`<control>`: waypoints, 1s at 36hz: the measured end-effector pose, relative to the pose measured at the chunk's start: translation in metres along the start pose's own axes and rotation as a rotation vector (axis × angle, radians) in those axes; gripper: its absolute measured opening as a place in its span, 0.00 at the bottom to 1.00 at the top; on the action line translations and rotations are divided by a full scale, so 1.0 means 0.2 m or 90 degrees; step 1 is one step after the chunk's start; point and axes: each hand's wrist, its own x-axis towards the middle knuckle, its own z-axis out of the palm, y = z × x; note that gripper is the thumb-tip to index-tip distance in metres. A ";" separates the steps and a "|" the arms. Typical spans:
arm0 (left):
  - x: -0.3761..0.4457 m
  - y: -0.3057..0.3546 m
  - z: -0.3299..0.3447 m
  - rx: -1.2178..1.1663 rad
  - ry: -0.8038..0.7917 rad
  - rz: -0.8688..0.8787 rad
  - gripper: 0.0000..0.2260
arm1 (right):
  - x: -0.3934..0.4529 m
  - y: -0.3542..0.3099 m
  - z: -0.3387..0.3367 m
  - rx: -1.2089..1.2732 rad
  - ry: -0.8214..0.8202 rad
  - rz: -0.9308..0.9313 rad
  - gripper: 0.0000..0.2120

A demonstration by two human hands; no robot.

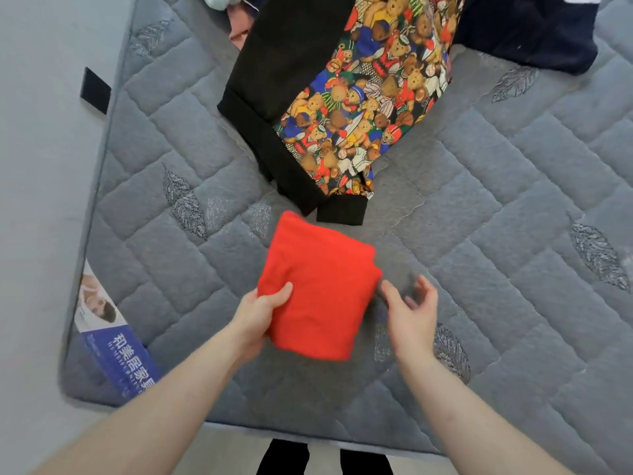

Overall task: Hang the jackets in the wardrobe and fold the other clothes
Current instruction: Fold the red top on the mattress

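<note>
A red garment [323, 286], folded into a compact rectangle, lies on the grey quilted mattress [496, 207]. My left hand [262, 311] grips its near left corner, thumb on top and fingers underneath. My right hand [411, 310] hovers just right of the red fold with fingers relaxed and spread, holding nothing. Beyond the fold lies a jacket [346, 97] with a black body, black cuffs and a colourful teddy-bear print sleeve.
A dark navy garment [534, 29] lies at the far right of the mattress. Pink and pale clothes [236, 18] are heaped at the far edge. A blue printed label [116, 341] is at the mattress's left corner. Pale floor [37, 200] runs along the left.
</note>
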 end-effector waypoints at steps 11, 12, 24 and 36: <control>-0.02 -0.11 -0.05 0.173 0.142 0.022 0.33 | -0.09 0.11 0.03 -0.098 -0.277 0.038 0.39; -0.02 -0.10 -0.04 0.158 0.119 0.028 0.35 | -0.08 0.09 0.04 -0.111 -0.299 0.030 0.39; -0.35 -0.03 0.12 0.138 0.032 0.148 0.30 | -0.14 -0.25 -0.16 -0.059 -0.426 0.031 0.28; -1.52 0.02 0.32 0.195 -0.069 0.149 0.25 | -0.97 -0.63 -1.00 -0.018 -0.336 -0.022 0.29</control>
